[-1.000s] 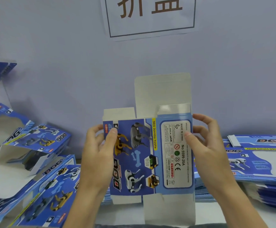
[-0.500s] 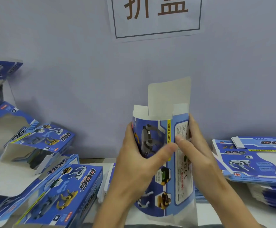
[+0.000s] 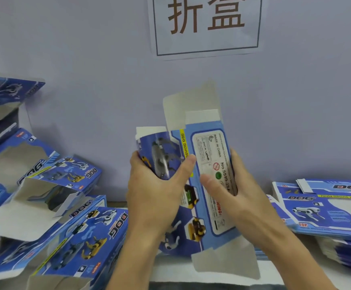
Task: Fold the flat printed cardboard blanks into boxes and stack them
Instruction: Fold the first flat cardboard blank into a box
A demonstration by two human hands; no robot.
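A blue printed cardboard blank with robot-dog pictures and a white label panel stands upright in front of me, bent along its creases into a half-formed sleeve. Grey flaps stick out at its top and bottom. My left hand grips the left panel, thumb across the front. My right hand holds the right edge, thumb on the label panel and fingers curled behind. A stack of flat blanks lies at the right. Folded boxes are piled at the left.
A grey-blue wall stands close behind, with a paper sign bearing two large characters. The white tabletop shows under the blank. Open-ended boxes at the far left lean on one another up to the frame edge.
The blank was flat a second ago. My hands have pushed its sides together and it now bows into a sleeve. The view has shifted slightly, so the sign shows more.
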